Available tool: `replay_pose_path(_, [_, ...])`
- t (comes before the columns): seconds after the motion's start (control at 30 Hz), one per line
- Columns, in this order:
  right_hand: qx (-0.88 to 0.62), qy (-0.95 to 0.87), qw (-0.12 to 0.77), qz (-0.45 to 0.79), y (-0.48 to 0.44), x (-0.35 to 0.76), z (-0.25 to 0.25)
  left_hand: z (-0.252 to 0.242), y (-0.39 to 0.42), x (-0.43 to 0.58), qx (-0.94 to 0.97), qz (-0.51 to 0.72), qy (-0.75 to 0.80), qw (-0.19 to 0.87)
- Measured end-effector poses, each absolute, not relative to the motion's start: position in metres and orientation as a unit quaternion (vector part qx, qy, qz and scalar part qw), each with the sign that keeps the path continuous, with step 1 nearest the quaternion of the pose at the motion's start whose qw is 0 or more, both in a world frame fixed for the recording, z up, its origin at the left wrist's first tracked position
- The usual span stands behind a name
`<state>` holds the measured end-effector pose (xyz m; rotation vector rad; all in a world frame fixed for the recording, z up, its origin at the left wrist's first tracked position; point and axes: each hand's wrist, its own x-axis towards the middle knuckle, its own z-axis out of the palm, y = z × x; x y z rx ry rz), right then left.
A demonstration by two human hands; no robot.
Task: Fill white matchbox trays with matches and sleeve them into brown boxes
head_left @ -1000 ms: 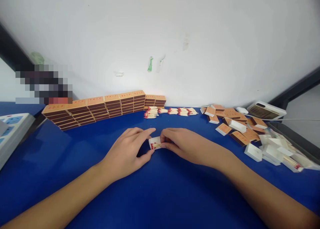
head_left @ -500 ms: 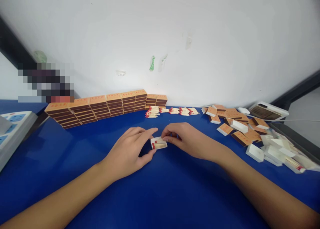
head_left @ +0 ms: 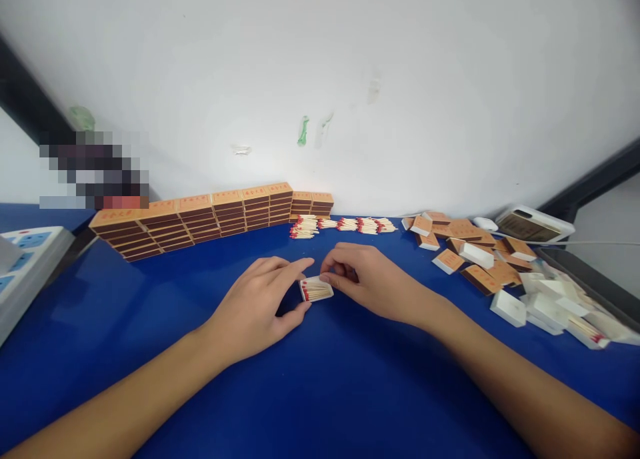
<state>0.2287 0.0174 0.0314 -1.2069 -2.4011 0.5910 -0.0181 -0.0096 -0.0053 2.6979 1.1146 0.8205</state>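
A small white matchbox tray [head_left: 327, 295] lies on the blue table, with several red-headed matches [head_left: 315, 290] inside, heads to the left. My left hand [head_left: 263, 305] holds the tray's left end between thumb and fingers, the index finger reaching out above it. At the tray's right end, the thumb and index finger of my right hand [head_left: 363, 279] are pinched together over the rim. Whether a match is between those fingertips is hidden.
Stacked orange matchboxes [head_left: 195, 219] line the wall at the left. Beside them lie piles of matches [head_left: 367, 225]. Loose box sleeves [head_left: 480, 277], white trays [head_left: 509, 307] and a white device [head_left: 535, 224] are at the right. A power strip [head_left: 30, 259] sits far left.
The matches in the tray now lie more evenly side by side, and my right fingers have shifted slightly at its right end. My left hand stays at the tray.
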Motion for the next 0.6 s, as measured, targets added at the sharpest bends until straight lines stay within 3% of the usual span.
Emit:
replay_pose_path(0.3, [-0.501,-0.83,0.245,-0.011,0.098,0.293,0.007,-0.004,-0.011,-0.018,0.887,0.27,0.37,0.058])
replay_pose_path(0.47, [-0.504,-0.845,0.175,-0.013,0.12,0.292,-0.007,-0.004,-0.011,-0.018,0.888,0.27,0.368,0.059])
replay_pose_path(0.6, [-0.5,-0.848,0.178,-0.016,0.12,0.287,-0.013,-0.004,-0.011,-0.017,0.889,0.269,0.365,0.058])
